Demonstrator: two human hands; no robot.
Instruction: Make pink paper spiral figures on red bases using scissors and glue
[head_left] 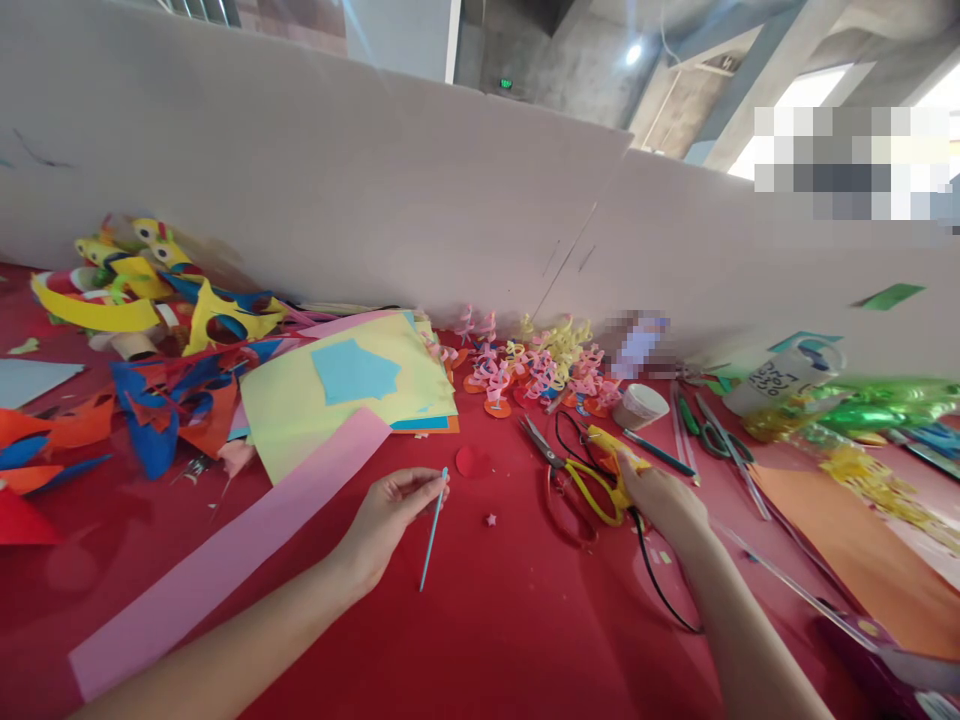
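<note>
My left hand point(379, 525) pinches the upper end of a thin light-blue stick point(430, 548) between thumb and fingers. The stick slants down over the red tabletop; whether it is paper or plastic I cannot tell. On the other side, my right hand point(664, 500) is closed around a yellow glue gun point(609, 446) with a black cord point(651, 575). Scissors point(546, 448) with red and yellow handles lie just left of that hand. Between my hands are a red paper disc point(471, 461) and a tiny pink star point(491, 520).
A long pink paper strip point(232, 560) and stacked coloured sheets point(289, 430) lie left. Curly pink and yellow paper pieces point(551, 365) stand along the white partition point(360, 200). A paper cup point(641, 407), green-handled scissors point(724, 440) and orange paper point(847, 540) are right.
</note>
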